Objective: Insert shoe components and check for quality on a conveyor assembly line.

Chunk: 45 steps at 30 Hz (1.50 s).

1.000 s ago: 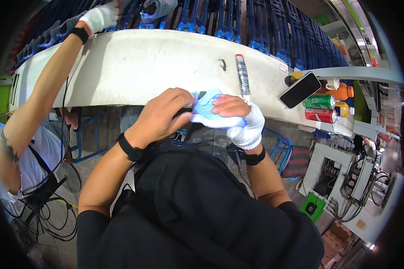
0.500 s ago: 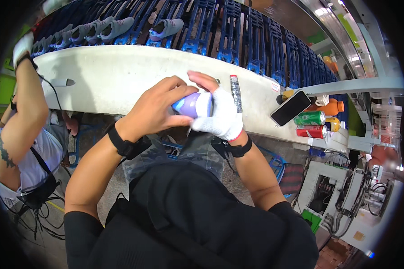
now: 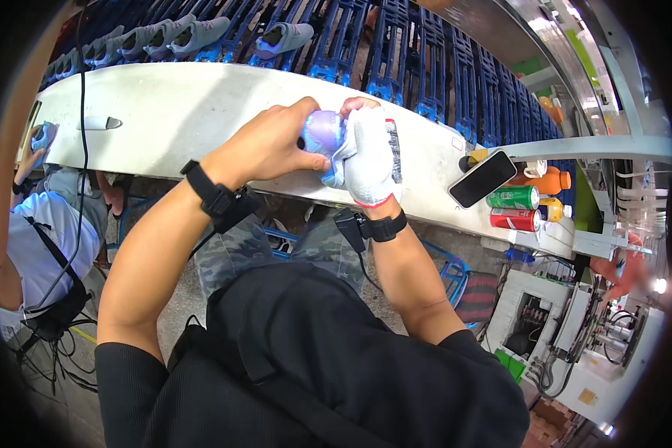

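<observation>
One soft lavender-and-blue fabric shoe (image 3: pixel 323 133) is held above the white table (image 3: pixel 179 104), between the bare left hand (image 3: pixel 272 142), gripping it with thumb and fingers, and the right hand (image 3: pixel 369 157), closed over its other side in a white knit glove, that contact partly hidden. The shoe should be light, its upper pliable and easily dented, its sole stiffer, probably neither slippery nor fragile; heel or sole edges look the surest hold. Partly behind the right hand lies one tape-wrapped tool (image 3: pixel 394 149). Farther right: one black phone (image 3: pixel 483 179), one green can (image 3: pixel 513 197), one red can (image 3: pixel 515 219), two orange plastic bottles (image 3: pixel 554 180). Beyond the hands, the blue slatted rack (image 3: pixel 396 60) bears one separate grey-blue shoe (image 3: pixel 285 39) and, leftward, a row of grey-blue shoes (image 3: pixel 200 39), at least five, the farthest blurring together.
</observation>
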Each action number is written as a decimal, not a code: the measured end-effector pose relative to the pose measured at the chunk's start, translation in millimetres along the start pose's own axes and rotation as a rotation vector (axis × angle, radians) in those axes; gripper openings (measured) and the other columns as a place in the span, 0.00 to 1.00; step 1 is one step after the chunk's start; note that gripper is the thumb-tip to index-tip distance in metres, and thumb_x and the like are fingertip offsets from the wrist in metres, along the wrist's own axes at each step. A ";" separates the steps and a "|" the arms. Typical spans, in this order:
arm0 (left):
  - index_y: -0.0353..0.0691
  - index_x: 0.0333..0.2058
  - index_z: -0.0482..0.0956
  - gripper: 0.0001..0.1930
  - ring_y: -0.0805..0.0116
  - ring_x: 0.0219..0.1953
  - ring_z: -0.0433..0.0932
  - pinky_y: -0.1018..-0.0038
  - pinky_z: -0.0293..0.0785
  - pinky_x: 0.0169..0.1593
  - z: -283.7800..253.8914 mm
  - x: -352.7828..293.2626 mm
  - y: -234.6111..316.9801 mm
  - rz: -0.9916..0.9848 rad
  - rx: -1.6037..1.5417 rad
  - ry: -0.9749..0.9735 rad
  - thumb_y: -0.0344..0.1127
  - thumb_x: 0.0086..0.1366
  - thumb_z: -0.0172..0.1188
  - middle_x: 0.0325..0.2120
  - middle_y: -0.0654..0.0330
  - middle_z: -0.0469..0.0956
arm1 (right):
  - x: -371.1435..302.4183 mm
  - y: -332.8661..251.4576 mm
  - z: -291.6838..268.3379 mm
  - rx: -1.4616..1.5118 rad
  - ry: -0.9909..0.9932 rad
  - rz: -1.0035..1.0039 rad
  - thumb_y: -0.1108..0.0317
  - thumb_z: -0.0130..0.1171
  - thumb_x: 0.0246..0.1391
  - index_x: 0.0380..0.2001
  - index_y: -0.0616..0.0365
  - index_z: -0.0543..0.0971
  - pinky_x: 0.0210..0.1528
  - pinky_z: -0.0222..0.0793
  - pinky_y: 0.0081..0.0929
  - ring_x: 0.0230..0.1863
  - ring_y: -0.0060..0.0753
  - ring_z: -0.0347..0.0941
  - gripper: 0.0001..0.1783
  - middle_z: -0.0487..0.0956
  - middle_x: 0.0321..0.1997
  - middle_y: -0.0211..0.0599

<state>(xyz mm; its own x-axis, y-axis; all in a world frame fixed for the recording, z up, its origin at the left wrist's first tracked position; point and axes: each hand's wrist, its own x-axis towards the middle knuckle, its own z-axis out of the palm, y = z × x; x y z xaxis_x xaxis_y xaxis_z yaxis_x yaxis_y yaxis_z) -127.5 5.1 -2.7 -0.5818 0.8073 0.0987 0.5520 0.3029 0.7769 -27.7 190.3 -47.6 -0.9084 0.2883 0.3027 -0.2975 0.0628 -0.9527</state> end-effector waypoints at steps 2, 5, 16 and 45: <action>0.29 0.53 0.77 0.37 0.33 0.44 0.87 0.50 0.83 0.49 -2.6 13.5 13.3 0.008 0.125 -0.101 0.48 0.55 0.84 0.37 0.35 0.87 | 0.0 -3.9 -1.7 -0.021 0.029 0.022 0.61 0.45 0.83 0.54 0.59 0.74 0.59 0.70 0.29 0.51 0.27 0.72 0.14 0.74 0.51 0.35; 0.29 0.51 0.76 0.35 0.33 0.42 0.86 0.48 0.81 0.46 0.6 26.2 30.4 0.025 0.193 -0.119 0.46 0.54 0.84 0.34 0.37 0.86 | 0.6 -6.1 -7.3 -0.056 0.079 0.056 0.61 0.44 0.83 0.53 0.59 0.75 0.61 0.69 0.31 0.52 0.28 0.71 0.14 0.74 0.52 0.35; 0.36 0.46 0.74 0.30 0.41 0.38 0.87 0.52 0.84 0.42 41.0 25.9 61.2 0.195 0.339 -0.014 0.43 0.54 0.83 0.34 0.47 0.86 | -27.7 -6.9 -19.2 0.120 0.438 -0.055 0.60 0.47 0.83 0.45 0.60 0.76 0.61 0.71 0.35 0.49 0.32 0.75 0.15 0.80 0.46 0.40; 0.42 0.71 0.75 0.42 0.47 0.51 0.88 0.59 0.88 0.50 23.0 -97.5 17.1 -0.106 0.194 0.151 0.40 0.59 0.82 0.60 0.50 0.78 | -65.4 12.6 -17.8 -0.771 -0.231 -0.272 0.40 0.85 0.37 0.47 0.56 0.88 0.44 0.78 0.39 0.42 0.45 0.83 0.39 0.85 0.41 0.37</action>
<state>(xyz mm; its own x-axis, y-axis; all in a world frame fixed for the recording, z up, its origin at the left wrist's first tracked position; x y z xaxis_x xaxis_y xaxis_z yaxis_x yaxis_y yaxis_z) -47.6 -56.7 -13.4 -0.7171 0.6855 0.1261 0.5790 0.4851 0.6553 33.2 189.3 -79.9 -0.8966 -0.0285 0.4419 -0.3068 0.7596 -0.5735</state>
